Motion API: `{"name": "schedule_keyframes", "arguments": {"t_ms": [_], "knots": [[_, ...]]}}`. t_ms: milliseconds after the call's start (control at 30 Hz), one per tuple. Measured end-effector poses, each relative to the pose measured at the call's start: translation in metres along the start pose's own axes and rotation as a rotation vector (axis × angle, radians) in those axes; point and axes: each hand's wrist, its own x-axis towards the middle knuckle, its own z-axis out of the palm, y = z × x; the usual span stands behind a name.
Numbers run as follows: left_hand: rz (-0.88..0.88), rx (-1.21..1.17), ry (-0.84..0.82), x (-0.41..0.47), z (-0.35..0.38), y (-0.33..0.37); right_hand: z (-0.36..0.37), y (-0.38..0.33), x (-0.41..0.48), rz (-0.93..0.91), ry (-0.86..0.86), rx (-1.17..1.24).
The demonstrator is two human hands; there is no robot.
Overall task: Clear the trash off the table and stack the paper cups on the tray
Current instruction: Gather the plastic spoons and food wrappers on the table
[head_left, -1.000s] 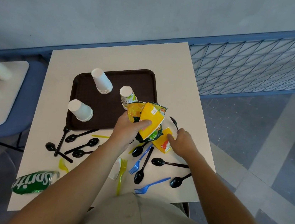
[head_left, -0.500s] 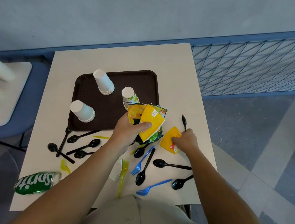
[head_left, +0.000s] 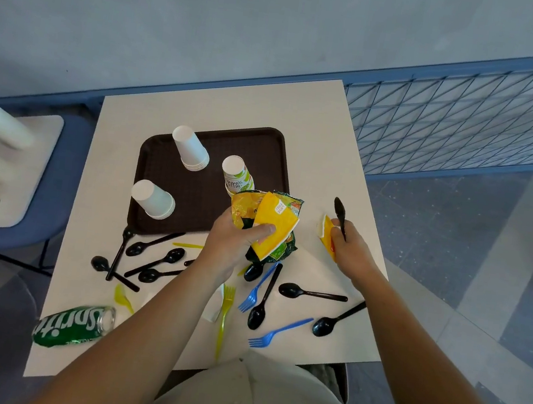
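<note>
Lying on its side at the near left corner of the table [head_left: 204, 93], a green Sprite can [head_left: 73, 326] points its top toward the middle. Farther back sits the brown tray [head_left: 205, 201]. On it the paper cups stand upside down and apart from one another: a white stack [head_left: 153, 199] at the near left, a taller white stack [head_left: 190, 149] at the far side, and a printed cup [head_left: 238, 175] toward the right. Just in front of the tray a scatter of black spoons [head_left: 151, 255] lies crossed on the tabletop, and a yellow fork [head_left: 225, 314] lies close to the person's body.

The left hand [head_left: 236, 242] has its fingers curled round a bunch of snack wrappers [head_left: 275, 226], yellow and green, with the thumb pressed across the front one. The bunch sits over the tray's near right corner, just beside the printed cup. Below it lie a blue fork [head_left: 256, 289], a second blue fork [head_left: 279, 332] and a long black spoon [head_left: 311, 293].

Near the table's right edge, the right hand [head_left: 350, 249] pinches a small yellow wrapper [head_left: 325, 234] together with a held black spoon [head_left: 340, 211], whose bowl sticks out past the fingers, away from the person. Whether that wrapper touches the table I cannot tell. Past the table on the right runs a blue mesh railing [head_left: 469, 126].
</note>
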Motion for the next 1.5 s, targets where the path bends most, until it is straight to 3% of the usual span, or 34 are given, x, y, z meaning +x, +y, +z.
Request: {"name": "schedule_keyframes", "arguments": {"t_ms": [367, 733, 1100, 1300, 1500], "knots": [[0.034, 0.033, -0.06, -0.048, -0.015, -0.019, 0.011, 0.022, -0.081, -0.107, -0.044, -0.047], [0.091, -0.016, -0.08, -0.163, -0.061, -0.085, 0.053, 0.053, -0.201, -0.219, -0.034, -0.206], [-0.006, 0.018, -0.092, -0.243, -0.037, -0.169, 0.048, 0.142, -0.279, 0.024, -0.1, -0.293], [-0.09, 0.105, -0.103, -0.253, 0.014, -0.195, 0.018, 0.206, -0.287, 0.216, -0.132, -0.175], [-0.293, 0.185, -0.02, -0.252, 0.083, -0.239, -0.009, 0.253, -0.274, 0.352, -0.201, -0.141]]}}
